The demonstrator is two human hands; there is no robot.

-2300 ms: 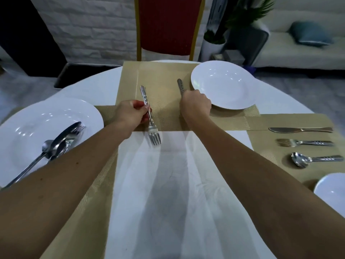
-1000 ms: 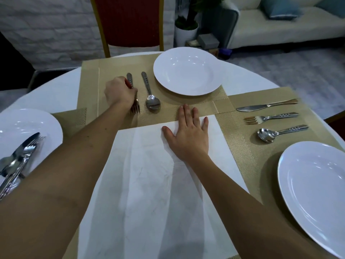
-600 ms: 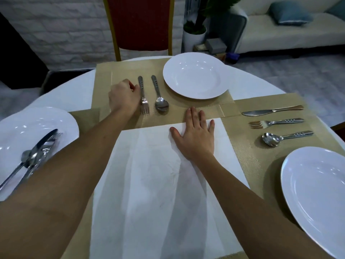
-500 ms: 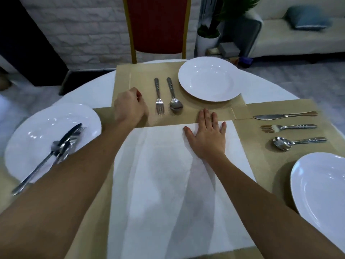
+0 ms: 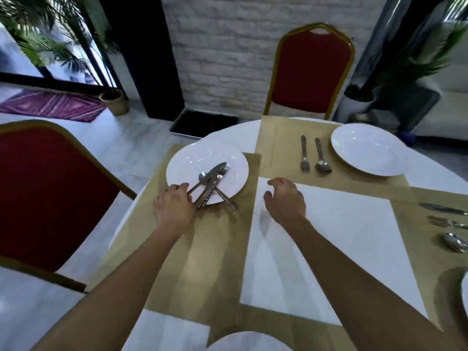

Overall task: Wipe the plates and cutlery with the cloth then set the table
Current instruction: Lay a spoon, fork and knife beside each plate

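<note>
A white plate (image 5: 192, 160) sits on the left placemat (image 5: 202, 239) with a knife (image 5: 211, 182), a spoon and a fork piled across it. My left hand (image 5: 174, 206) is at the plate's near rim, its fingers curled round the handle ends of that cutlery. My right hand (image 5: 286, 198) hovers over the white table centre (image 5: 329, 249), fingers loosely bent and holding nothing. On the far placemat a fork (image 5: 304, 158) and a spoon (image 5: 321, 160) lie side by side, left of another white plate (image 5: 367, 148). No cloth is in view.
At the right edge lie a knife (image 5: 443, 209), a fork (image 5: 445, 221) and a spoon (image 5: 455, 243). Parts of two more plates show at the bottom (image 5: 248, 342) and lower right. Red chairs stand at the left (image 5: 50, 193) and the far side (image 5: 311, 72).
My view swung left. My left hand let go of the fork on the far placemat and moved to the cutlery on the left plate. My right hand lifted off the table.
</note>
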